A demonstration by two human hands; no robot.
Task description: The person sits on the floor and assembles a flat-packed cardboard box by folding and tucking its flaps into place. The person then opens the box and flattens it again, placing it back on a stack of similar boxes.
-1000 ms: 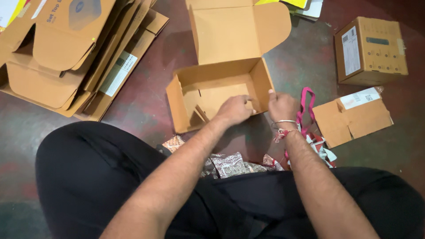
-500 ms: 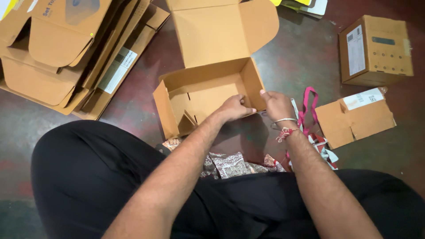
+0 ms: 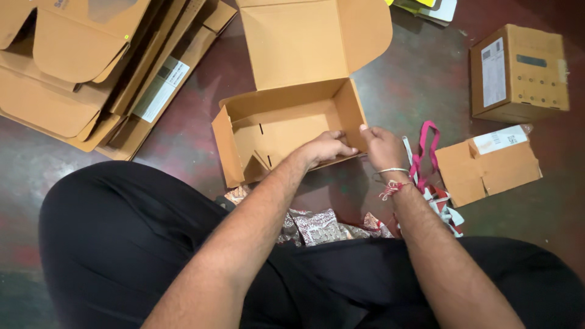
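An open brown cardboard box [image 3: 286,122] lies on the dark floor in front of my knees, its lid flap standing up at the back. My left hand [image 3: 326,148] rests on the box's near wall, fingers curled over its edge. At the box's near right corner my right hand [image 3: 381,146] pinches the wall; a thread and a thin bangle circle its wrist. Nothing lies inside the box.
A pile of flattened cartons [image 3: 91,67] lies at the left. A closed labelled carton [image 3: 518,73] and a smaller labelled carton [image 3: 487,167] sit at the right. A pink strap [image 3: 423,146] and patterned cloth packets [image 3: 317,225] lie by my legs.
The box has slid left and turned a little while both hands stayed on its near wall. My hands have closed in on the near right corner.
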